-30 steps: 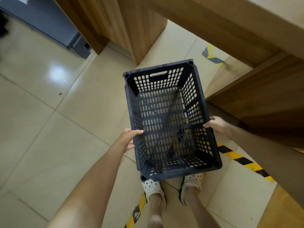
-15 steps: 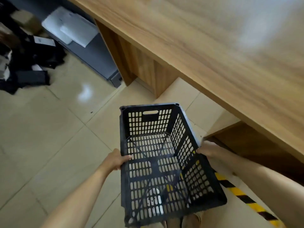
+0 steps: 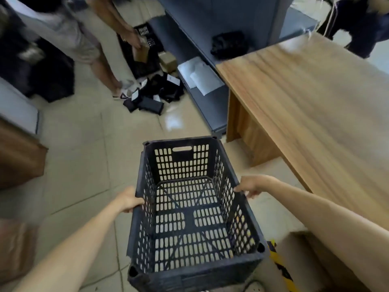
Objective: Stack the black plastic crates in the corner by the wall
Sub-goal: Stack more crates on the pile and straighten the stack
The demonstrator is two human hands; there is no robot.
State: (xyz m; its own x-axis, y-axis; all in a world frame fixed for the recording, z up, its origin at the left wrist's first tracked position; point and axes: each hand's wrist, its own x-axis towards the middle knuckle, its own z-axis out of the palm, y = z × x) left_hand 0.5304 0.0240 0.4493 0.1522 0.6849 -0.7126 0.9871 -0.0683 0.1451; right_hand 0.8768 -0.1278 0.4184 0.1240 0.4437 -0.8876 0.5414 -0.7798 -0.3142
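I carry an empty black plastic crate (image 3: pixel 185 165) with slotted walls in front of me, above the tiled floor, its open top facing up. My left hand (image 3: pixel 128 201) grips the crate's left rim, thumb on the edge. On the right rim my right hand (image 3: pixel 250 185) holds on with fingers curled over the outside. Another black slotted crate (image 3: pixel 147 34) stands far ahead on the floor, next to a person.
A wooden table (image 3: pixel 315 98) runs along my right. Grey shelving (image 3: pixel 210 98) stands ahead of it. Black packets and small boxes (image 3: pixel 153 93) litter the floor ahead, where a person (image 3: pixel 88 45) stands. A brown cabinet (image 3: pixel 19 157) sits left. Yellow-black tape (image 3: pixel 280 266) marks the floor.
My view has lifted from the floor under the table to the room ahead, showing the shelving, clutter and a person. Both hands keep the same hold on the crate.
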